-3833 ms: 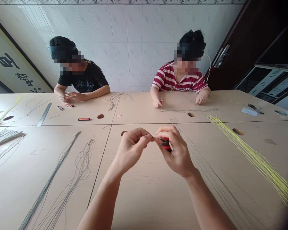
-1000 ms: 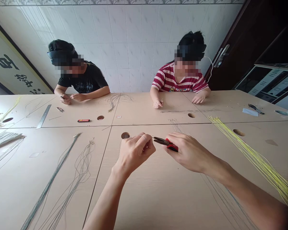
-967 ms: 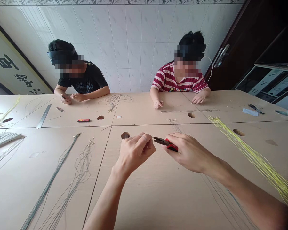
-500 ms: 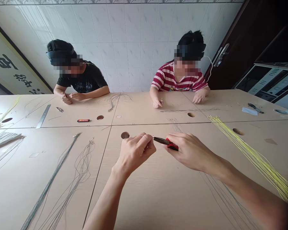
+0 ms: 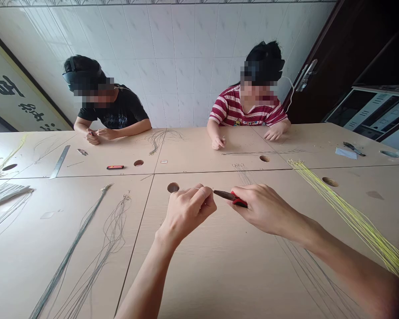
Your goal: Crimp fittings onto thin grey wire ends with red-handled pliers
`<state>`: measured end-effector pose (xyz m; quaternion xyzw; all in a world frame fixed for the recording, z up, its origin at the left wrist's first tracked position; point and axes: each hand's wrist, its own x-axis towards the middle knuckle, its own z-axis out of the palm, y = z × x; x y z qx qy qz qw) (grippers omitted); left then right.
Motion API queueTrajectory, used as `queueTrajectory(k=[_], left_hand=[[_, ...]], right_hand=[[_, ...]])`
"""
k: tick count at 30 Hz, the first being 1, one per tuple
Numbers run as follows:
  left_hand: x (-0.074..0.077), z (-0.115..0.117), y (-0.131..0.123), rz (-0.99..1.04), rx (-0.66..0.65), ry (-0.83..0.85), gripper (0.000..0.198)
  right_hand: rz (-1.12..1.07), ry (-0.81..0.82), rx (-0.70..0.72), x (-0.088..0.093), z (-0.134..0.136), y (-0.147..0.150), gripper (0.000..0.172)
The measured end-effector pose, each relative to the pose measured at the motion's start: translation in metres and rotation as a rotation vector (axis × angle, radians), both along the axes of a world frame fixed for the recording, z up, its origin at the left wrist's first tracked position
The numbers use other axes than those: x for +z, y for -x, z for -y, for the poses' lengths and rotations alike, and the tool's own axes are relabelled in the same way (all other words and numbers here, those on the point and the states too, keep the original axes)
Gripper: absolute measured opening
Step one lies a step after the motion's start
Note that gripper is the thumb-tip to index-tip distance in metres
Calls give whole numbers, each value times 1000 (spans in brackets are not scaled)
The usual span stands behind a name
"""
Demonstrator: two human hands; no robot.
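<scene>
My left hand (image 5: pixel 186 210) hovers over the middle of the wooden table (image 5: pixel 206 266), fingers pinched together on something too small to make out. My right hand (image 5: pixel 264 208) grips red-handled pliers (image 5: pixel 229 196), whose dark jaws point left and meet my left fingertips. A fan of thin grey cords (image 5: pixel 306 261) runs under my right forearm toward the near right edge.
Bundles of grey cords (image 5: pixel 86 239) lie on the left, yellow cords (image 5: pixel 352 217) on the right. Two people sit across the table with their hands on it. A metal ruler (image 5: pixel 60 161), a small red-black bar (image 5: pixel 115 167) and round holes (image 5: pixel 173 187) mark the tabletop.
Since 3.8 s ago my right hand has dropped and turned so the pliers lie flatter, pointing left. Over the last second both hands have barely moved.
</scene>
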<state>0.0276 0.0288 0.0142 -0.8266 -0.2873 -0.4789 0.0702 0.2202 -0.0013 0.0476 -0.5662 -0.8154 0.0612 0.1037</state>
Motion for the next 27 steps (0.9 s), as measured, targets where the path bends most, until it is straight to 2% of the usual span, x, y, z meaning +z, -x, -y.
queueTrajectory(k=[8,13,16,19,23,27], left_hand=[[1,4,-3,-27,-66,95,6],[5,6,-1,-64,-81,208,10],[7,10,1,8,-138,356,26],[5,15,0,136,-279,567,35],[1,20,-2,310,-419,764,40],[-1,23,-3,398,-473,880,39]], right_hand=[[-12,-16,5,-1,1,-12,30],[80,-83,12,0,3,-21,28],[140,-104,19,0,4,-25,25],[167,-118,44,1,7,-26,22],[174,-140,84,1,11,-26,22],[131,-137,109,1,15,-25,22]])
